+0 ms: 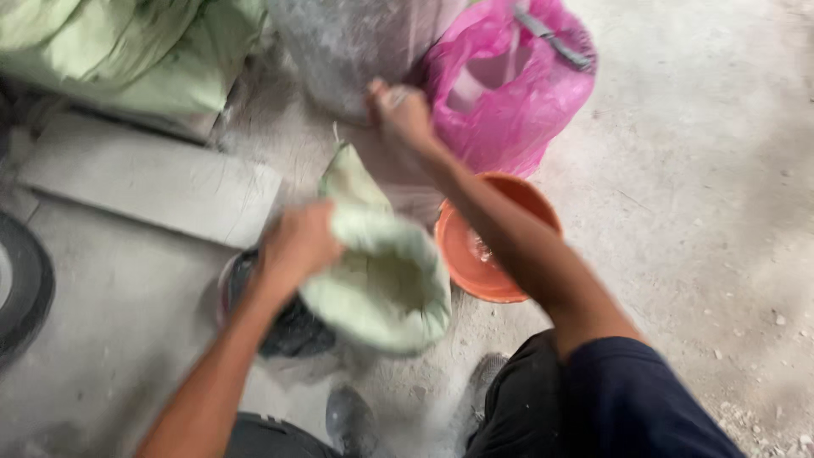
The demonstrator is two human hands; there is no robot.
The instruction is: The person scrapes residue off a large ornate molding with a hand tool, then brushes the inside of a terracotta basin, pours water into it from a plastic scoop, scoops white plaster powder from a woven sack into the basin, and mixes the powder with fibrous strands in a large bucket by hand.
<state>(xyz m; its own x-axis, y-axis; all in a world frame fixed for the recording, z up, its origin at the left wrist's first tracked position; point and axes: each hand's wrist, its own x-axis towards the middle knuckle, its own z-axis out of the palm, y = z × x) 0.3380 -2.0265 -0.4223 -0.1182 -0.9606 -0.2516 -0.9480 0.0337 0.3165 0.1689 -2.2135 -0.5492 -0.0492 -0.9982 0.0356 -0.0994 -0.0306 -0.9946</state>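
over the dusty floor, left hand [297, 244] grips pale green sack [386, 284]; right hand [398, 114] looks fisted, blurred.

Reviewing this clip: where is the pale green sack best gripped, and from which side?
Probably the rolled-down rim of the pale green sack, taken from the left, where the left hand grips it. The mouth gapes upward, so the thick rim is the firmest edge.

Left hand [297, 246] clenched, right hand [398, 114] outstretched.

Left hand [297, 246] gripping pale green sack [381, 284], orange bowl [475, 254] beside; right hand [400, 114] raised
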